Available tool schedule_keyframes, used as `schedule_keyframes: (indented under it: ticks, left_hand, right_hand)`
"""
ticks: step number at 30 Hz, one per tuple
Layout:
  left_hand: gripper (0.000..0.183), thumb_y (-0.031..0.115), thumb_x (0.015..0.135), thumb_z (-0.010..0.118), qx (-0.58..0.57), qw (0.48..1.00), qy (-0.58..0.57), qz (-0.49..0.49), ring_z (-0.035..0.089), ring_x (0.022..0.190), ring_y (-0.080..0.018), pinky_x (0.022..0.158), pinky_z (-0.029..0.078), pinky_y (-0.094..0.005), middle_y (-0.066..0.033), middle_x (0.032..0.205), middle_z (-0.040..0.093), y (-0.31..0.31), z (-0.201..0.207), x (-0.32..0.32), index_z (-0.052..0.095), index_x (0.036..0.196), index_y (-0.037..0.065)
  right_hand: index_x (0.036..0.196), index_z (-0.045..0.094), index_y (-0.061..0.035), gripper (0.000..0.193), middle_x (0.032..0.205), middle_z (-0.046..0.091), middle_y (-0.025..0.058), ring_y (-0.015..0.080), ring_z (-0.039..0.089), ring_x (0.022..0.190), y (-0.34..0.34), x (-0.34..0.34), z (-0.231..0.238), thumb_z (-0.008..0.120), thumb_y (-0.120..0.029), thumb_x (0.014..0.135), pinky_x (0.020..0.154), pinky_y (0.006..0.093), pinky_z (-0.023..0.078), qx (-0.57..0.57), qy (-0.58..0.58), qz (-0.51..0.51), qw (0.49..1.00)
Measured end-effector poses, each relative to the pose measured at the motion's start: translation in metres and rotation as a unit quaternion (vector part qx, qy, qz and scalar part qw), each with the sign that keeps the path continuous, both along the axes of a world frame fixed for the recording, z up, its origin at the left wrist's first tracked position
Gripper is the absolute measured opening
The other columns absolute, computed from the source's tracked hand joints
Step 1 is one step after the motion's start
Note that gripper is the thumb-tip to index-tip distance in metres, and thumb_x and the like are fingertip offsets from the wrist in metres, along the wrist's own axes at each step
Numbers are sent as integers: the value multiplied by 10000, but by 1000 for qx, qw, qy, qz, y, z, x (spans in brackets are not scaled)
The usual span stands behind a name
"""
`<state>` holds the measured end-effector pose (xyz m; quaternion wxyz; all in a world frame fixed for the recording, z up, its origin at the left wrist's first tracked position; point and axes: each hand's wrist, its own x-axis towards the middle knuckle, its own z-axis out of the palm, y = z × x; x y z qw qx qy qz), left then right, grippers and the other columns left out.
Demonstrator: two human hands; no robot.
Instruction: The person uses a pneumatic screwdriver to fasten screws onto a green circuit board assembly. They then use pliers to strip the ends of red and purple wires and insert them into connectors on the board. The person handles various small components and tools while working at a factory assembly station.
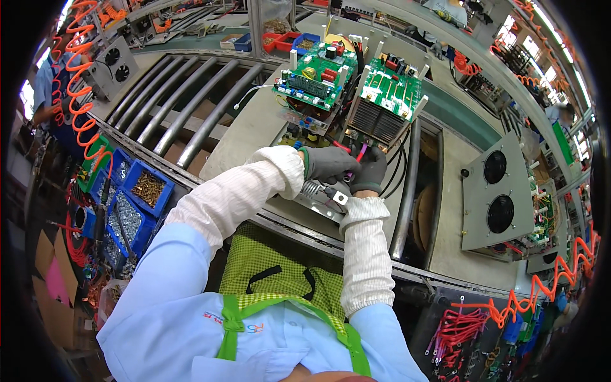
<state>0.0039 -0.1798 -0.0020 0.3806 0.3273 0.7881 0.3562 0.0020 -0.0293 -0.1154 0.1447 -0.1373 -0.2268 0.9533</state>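
Both my hands wear grey gloves and meet at the front of an open electrical unit on the line. My left hand [330, 163] is closed, with a purple-sleeved cable end [348, 176] showing at its fingertips. Beside it, my right hand [371, 172] has its fingers curled around a red cable with a purple sleeve [361, 153]; the fingertips are partly hidden. Just beyond stand two green circuit boards [324, 76], [394, 89] with white posts, the right one above a dark finned heatsink [380, 121]. A metal bracket with a coil [312, 189] lies below my hands.
Steel rollers [191, 121] run to the left. A grey housing with two fans [496, 191] stands at right. Blue bins of screws [147, 188] sit at left, beneath a coiled orange hose [79, 83]. Red cables [461, 331] hang at lower right. Other people stand farther off.
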Motion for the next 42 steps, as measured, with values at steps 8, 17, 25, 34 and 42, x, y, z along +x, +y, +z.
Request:
schedule_keyframes:
  ticks: [8, 17, 25, 34, 42]
  left_hand:
    - [229, 276, 924, 533, 47, 970, -201, 130, 391, 521, -63, 472, 352, -227, 37, 641, 449, -1, 5, 4, 633, 887, 73]
    - [200, 255, 936, 526, 59, 964, 220, -139, 522, 619, -133, 528, 424, -243, -30, 706, 519, -6, -13, -3, 659, 999, 120]
    - [318, 314, 954, 555, 192, 949, -167, 183, 571, 647, -153, 574, 451, -255, -57, 706, 596, -7, -12, -9, 653, 967, 12]
    - [201, 162, 896, 666, 285, 846, 446, 65, 661, 968, -263, 799, 557, -311, -154, 959, 674, -19, -17, -23, 645, 988, -15]
    - [229, 19, 884, 615, 289, 882, 368, 62, 669, 927, -145, 723, 557, -250, -83, 970, 666, -22, -22, -24, 602, 1112, 0]
  right_hand:
    - [992, 612, -68, 246, 1013, 668, 104, 285, 624, 934, 0, 2, 4, 520, -280, 908, 841, 430, 508, 12, 0, 16, 1000]
    - [924, 612, -59, 198, 734, 617, 55, 182, 570, 598, 1, -3, 4, 566, -252, 925, 559, 300, 489, 109, -61, 69, 990]
    - [814, 579, -66, 199, 644, 550, 31, 135, 501, 503, -4, 1, 17, 558, -234, 919, 419, 262, 390, 154, -98, 39, 982]
    - [879, 636, -80, 169, 637, 567, -2, 93, 478, 475, -17, 9, 40, 536, -213, 911, 408, 233, 341, 190, -141, 30, 971]
    - [853, 623, -50, 192, 646, 561, 13, 101, 486, 515, -16, 7, 33, 541, -214, 908, 442, 250, 373, 169, -118, 32, 978]
